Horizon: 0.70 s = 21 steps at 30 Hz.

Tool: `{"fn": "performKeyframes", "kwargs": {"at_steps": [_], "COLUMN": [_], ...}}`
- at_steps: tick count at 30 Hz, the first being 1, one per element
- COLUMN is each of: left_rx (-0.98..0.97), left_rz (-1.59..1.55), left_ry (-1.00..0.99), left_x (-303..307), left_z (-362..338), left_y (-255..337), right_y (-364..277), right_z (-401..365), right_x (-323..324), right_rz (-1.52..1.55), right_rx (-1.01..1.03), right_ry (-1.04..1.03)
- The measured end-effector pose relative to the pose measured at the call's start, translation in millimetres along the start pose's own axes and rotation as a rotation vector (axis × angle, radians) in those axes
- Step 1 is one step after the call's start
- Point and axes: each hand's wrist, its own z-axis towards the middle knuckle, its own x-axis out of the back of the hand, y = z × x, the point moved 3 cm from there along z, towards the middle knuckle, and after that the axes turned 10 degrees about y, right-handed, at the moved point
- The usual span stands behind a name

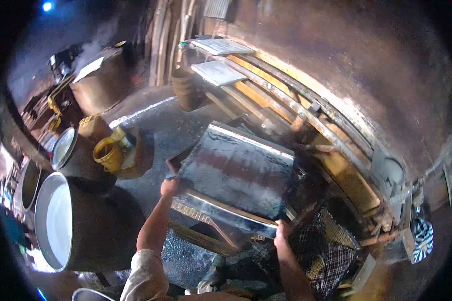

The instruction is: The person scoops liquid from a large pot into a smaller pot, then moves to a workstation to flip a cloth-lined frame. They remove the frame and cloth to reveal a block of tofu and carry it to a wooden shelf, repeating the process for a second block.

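Observation:
A wide, flat rectangular tray-like frame (241, 170) with a dark, wet-looking surface and pale edges lies tilted in front of me. My left hand (170, 186) is closed on its near left corner. At the near right corner, my right hand (281, 232) grips the same frame. Its near side shows a shiny metal strip. Beneath and just before it are wooden bars (201, 239), and a dark checked cloth (331, 251) lies beside my right forearm. What supports the frame is mostly hidden.
Large pots, one with white contents (59, 220), stand at left near a yellow bucket (108, 154). A steaming drum (100, 85) is behind. Brown stacked buckets (186, 90) stand farther back. A pole rack (306, 113) with pale boards (218, 73) runs along the right wall.

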Motion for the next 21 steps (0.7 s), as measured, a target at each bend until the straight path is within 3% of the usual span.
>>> {"fn": "performKeyframes", "kwargs": {"at_steps": [1,2,3,4,5,6,7,8,9,11,13,14,15,17,19,21], "left_rx": [0.130,-0.044,0.106,0.058,0.385,0.494,0.555,0.591,0.592,0.494,0.399,0.483,0.019,0.071,0.152,-0.086], "left_rz": [-0.234,-0.453,-0.971,-1.211,-1.669,-1.608,-1.446,-1.299,-1.137,-0.827,-0.670,-0.689,-0.299,-0.697,-0.879,-0.652], "left_ry": [0.003,0.136,0.302,0.420,0.486,0.494,0.364,0.202,-0.042,-0.594,-1.187,-1.494,-1.308,-1.575,-1.504,-1.351], "left_x": [-11,-8,-8,-40,-48,-64,-89,-119,-154,-216,-263,-277,-220,-289,-284,-249], "left_z": [3,-6,-25,-12,-30,-49,-76,-104,-139,-231,-335,-383,-447,-522,-576,-591], "left_y": [-17,-17,-22,-66,-68,-87,-104,-117,-126,-106,-61,-36,57,60,131,215], "right_y": [14,27,28,24,28,53,87,133,175,200,185,151,131,96,72,63], "right_z": [1,-2,-14,-27,-34,-27,-18,0,17,18,30,38,51,84,128,170], "right_x": [2,9,22,40,65,95,133,178,222,301,348,357,362,368,366,357], "right_rz": [-0.028,-0.055,-0.054,-0.049,-0.071,-0.163,-0.042,-0.043,-0.046,-0.473,-0.930,-1.101,-1.103,-1.141,-1.180,-1.113], "right_rx": [0.007,0.009,-0.010,-0.032,-0.009,0.252,0.071,0.098,0.125,0.349,0.269,0.189,0.177,0.166,0.167,0.126], "right_ry": [-0.050,-0.095,-0.121,-0.138,-0.122,-0.138,-0.113,-0.061,-0.009,0.112,0.137,0.118,0.109,0.060,-0.001,-0.056]}}
